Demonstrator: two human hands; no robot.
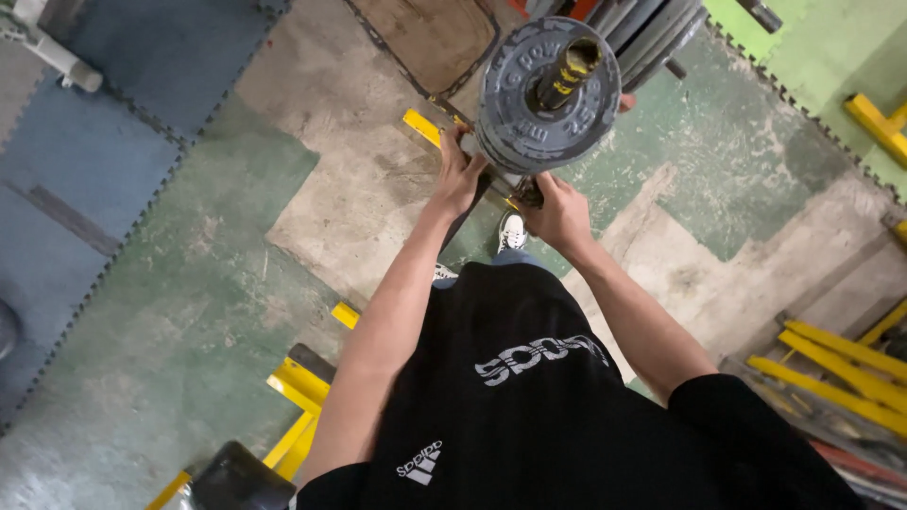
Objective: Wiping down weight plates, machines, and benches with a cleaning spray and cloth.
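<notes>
We see the left hand [460,176] and right hand [559,213] clasping the near rim of a grey weight plate [546,94], fingers curled. It sits on a bar sleeve [567,72] above the worn floor [359,208], its axis pointing up toward us.

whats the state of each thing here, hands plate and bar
left hand: fingers gripping the plate's left rim
right hand: gripping the plate's lower rim
grey weight plate: outermost on the sleeve, upright
bar sleeve: loaded, end poking through the plate
more plates: stacked behind
</notes>
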